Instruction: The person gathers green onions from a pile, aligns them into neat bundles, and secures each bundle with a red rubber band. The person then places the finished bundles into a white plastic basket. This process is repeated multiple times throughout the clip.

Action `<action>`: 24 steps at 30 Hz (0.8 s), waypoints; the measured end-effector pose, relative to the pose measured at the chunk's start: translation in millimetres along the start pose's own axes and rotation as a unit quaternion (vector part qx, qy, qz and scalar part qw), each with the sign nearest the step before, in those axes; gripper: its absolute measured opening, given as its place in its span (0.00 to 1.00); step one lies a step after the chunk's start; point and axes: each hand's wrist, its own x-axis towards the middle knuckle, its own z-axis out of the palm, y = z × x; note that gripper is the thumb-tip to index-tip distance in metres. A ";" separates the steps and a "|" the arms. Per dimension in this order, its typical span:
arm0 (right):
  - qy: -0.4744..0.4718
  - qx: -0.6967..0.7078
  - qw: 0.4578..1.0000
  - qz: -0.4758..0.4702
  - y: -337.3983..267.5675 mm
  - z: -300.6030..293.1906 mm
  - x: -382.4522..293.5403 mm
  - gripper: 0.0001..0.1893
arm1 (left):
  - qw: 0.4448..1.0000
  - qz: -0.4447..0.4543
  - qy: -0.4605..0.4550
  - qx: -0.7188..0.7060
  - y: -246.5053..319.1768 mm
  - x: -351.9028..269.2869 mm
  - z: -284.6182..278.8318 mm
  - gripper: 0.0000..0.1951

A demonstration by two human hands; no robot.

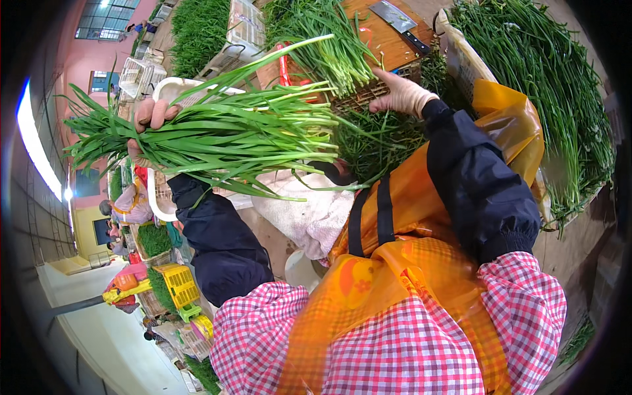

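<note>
My left hand [153,116] is closed around the leafy part of a large bunch of green garlic chives [247,128], whose pale stem ends point right. My right hand [400,94], with whitish wrapping at the palm and wrist, is beside a second bunch of chives [340,59] that lies on a wooden board [395,44]. The thumb and fingers are spread, and its fingertips are near the stem ends; whether they touch cannot be told. A cleaver [395,17] with a black handle lies on the board.
Heaped chives [548,113] fill a white basket at the right. Loose leaves [375,143] lie below the board. A white plastic basket [160,197] stands behind the held bunch, and a white crate [242,29] beyond. Other people [131,202] work at the far left.
</note>
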 end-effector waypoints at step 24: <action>-0.113 0.328 0.918 -0.191 -82.0 -64.1 -13.8 0.32 | 0.972 -0.104 -0.199 0.065 -37.0 42.5 47.8 0.10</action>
